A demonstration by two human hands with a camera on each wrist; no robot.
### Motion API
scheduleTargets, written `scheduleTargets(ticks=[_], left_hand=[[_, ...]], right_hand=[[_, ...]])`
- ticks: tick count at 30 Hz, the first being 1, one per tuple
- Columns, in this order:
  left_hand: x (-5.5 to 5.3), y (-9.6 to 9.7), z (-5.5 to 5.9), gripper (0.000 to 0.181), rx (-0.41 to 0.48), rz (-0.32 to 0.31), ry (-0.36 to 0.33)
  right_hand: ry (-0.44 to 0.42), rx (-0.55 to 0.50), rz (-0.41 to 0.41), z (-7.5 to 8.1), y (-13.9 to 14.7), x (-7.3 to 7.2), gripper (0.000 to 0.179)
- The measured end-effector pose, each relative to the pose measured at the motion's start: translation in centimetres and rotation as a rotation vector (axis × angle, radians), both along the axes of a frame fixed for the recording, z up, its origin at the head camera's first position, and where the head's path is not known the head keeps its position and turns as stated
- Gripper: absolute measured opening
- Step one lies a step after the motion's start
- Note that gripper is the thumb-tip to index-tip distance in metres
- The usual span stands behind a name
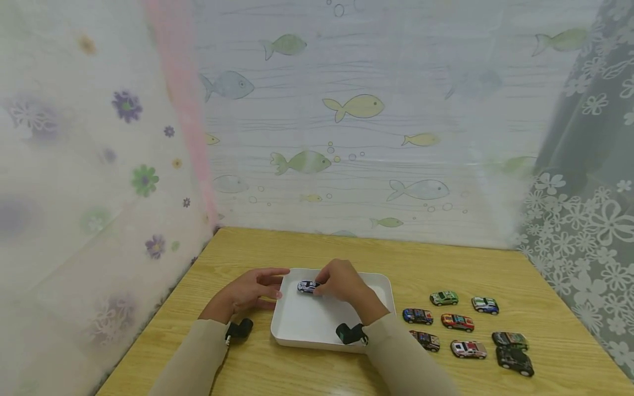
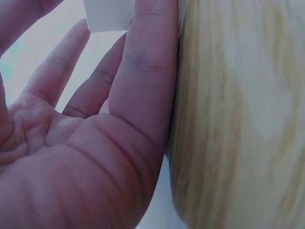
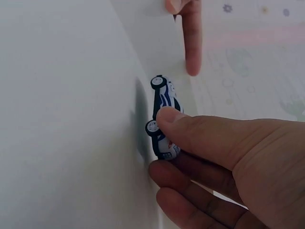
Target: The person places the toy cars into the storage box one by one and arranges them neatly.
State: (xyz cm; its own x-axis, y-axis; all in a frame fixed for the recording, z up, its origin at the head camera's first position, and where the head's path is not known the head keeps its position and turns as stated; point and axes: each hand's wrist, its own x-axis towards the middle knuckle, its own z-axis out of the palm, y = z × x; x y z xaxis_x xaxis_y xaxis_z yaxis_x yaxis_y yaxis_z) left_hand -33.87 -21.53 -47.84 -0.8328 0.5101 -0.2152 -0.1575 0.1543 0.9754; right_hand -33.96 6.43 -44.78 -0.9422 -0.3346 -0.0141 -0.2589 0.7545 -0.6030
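A white toy car with blue markings point(image 3: 166, 95) is pinched between the thumb and fingers of my right hand point(image 1: 342, 280). In the head view this car is over the upper left part of a shallow white tray point(image 1: 317, 324). The right wrist view shows its wheels toward the tray floor, with a narrow shadow beside it. My left hand point(image 1: 252, 290) is at the tray's left side, fingers extended and touching or very near the rim. The left wrist view shows that hand's fingers point(image 2: 143, 71) straight, close to the wooden tabletop and a white tray edge.
Right of the tray, several toy cars stand on the wooden table point(image 1: 257, 374), among them a green one point(image 1: 444, 298), a red one point(image 1: 458, 322) and a black one point(image 1: 515, 361). Fish-patterned sheeting point(image 1: 356, 165) hangs behind the table, with flowered sheeting point(image 1: 99, 220) at the left.
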Motion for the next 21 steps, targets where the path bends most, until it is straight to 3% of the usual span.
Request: scheduleTargets(ticks=[21], left_hand=[[-0.01, -0.03, -0.08, 0.071, -0.013, -0.003, 0.006]], right_hand=[[0.012, 0.014, -0.014, -0.46, -1.06, -0.35, 0.011]])
